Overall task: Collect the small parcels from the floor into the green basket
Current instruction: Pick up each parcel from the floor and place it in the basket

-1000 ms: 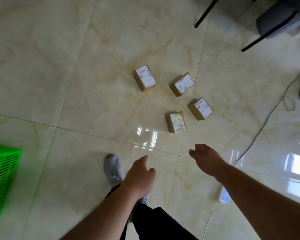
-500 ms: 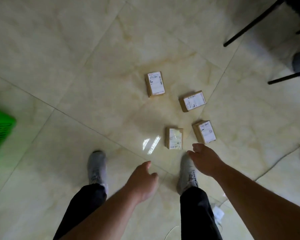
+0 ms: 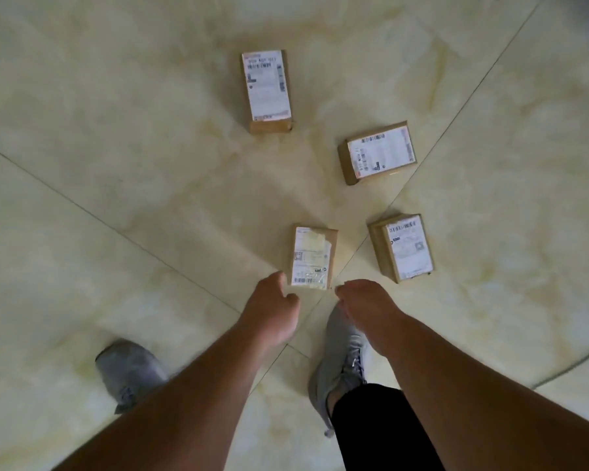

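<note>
Four small brown parcels lay apart on the shiny tile floor [image 3: 116, 164]. The nearest parcel [image 3: 313, 257] sat just past both hands. The left hand [image 3: 272, 309] and right hand [image 3: 366, 305] hung loose and held nothing. Two gray shoes [image 3: 340, 358] stood below them on the floor.

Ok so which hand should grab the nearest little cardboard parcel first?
Probably the left hand: its fingertips sit right at the near corner of the nearest brown cardboard parcel with the white label. The right hand hangs just beside that parcel's other corner, empty too.
</note>
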Motion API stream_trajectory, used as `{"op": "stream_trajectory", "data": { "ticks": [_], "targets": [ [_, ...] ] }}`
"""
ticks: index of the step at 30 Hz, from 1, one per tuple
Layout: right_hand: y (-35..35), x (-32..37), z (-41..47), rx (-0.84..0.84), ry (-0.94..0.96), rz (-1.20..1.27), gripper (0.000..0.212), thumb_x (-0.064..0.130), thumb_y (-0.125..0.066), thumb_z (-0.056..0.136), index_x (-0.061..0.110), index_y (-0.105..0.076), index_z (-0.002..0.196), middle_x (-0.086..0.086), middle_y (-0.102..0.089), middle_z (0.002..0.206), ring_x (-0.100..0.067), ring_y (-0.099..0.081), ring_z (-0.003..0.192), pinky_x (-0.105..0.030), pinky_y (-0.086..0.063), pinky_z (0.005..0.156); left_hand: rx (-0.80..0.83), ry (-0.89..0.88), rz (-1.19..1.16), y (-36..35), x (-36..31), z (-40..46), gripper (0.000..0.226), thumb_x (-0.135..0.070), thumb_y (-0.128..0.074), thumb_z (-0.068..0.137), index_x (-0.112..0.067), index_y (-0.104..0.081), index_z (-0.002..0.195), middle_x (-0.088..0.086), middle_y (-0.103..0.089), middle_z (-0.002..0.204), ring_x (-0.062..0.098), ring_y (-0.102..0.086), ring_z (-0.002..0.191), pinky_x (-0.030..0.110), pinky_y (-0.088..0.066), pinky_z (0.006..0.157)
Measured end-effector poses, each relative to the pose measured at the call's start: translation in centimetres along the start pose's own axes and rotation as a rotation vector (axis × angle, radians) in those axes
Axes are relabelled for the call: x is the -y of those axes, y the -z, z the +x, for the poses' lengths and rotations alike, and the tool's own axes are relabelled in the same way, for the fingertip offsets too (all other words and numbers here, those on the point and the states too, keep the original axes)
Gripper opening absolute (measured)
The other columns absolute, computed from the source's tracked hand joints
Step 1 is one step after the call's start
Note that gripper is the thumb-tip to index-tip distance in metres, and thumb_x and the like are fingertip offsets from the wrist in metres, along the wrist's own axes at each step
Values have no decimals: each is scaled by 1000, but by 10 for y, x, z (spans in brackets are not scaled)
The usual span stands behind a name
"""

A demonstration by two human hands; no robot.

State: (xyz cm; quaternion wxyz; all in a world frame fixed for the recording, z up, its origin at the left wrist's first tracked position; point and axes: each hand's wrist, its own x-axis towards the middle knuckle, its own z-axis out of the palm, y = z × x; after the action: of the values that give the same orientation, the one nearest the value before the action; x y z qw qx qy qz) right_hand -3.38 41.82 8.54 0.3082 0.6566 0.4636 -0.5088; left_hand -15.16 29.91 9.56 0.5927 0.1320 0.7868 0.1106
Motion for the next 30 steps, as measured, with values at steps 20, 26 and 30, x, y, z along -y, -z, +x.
{"op": "stream_trajectory", "data": {
  "ticks": [20, 26, 30],
  "targets": [
    [-131, -3, 56, 276, -354, 1766, 32, -10, -37, 93, -1, -61, 112, -13, -64, 106, -27, -65, 111, -40, -52, 104, 85, -781, 1533, 0, -72, 139, 59, -26, -57, 95, -16, -42, 151, 9, -40, 160, 30, -25, 153, 48, -12, 127],
    [-107, -3, 40, 133, -238, 1515, 49, -11, -37, 85, 8, -70, 116, -6, -76, 106, -16, -65, 111, -32, -45, 109, 117, -249, 717, 28, -21, 117, 58, -9, -52, 87, -18, -47, 144, 10, -50, 140, 30, -57, 121, 36, -50, 96],
    [-90, 14, 0, 96, -44, 1109, 52, -8, -39, 88, 24, -78, 98, 3, -79, 102, -10, -66, 112, -28, -48, 106, 56, -186, 248, 58, 2, 81, 47, -10, -44, 79, -21, -64, 120, 5, -69, 120, 24, -69, 102, 31, -59, 78]
  ]
}}
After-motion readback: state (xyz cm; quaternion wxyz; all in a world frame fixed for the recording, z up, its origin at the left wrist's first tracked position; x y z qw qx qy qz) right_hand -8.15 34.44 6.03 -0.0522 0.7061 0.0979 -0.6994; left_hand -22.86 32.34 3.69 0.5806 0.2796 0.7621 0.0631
